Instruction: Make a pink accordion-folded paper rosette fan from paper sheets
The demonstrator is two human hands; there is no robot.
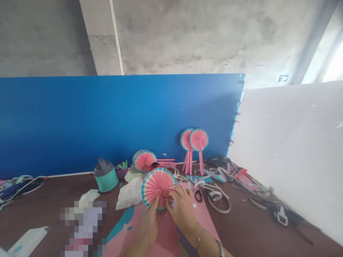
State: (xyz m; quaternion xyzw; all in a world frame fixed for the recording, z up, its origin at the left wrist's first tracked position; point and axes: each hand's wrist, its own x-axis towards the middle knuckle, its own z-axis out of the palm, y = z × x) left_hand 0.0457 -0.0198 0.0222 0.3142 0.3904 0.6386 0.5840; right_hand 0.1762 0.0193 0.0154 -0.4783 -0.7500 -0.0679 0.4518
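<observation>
A round pleated paper fan [160, 184], pink with a blue and cream rim, is held upright over the pink paper sheet [203, 216]. My left hand [150, 221] grips its lower left edge, thumb against the pleats. At the lower right edge, my right hand [182, 205] has its fingers pinched together near the rim. Whether a small piece sits between those fingertips is too small to tell. Behind the held fan lie more pleated fans [144, 161] in a stack. Two finished-looking fans with pink handles [199, 140] lean against the blue partition.
A teal and grey pot [106, 176] and a small purple pot [122, 169] stand at the back left. Black-handled scissors [198, 196], white paper strips [219, 203] and cables [281, 214] litter the right side. A blue partition [107, 121] closes off the back.
</observation>
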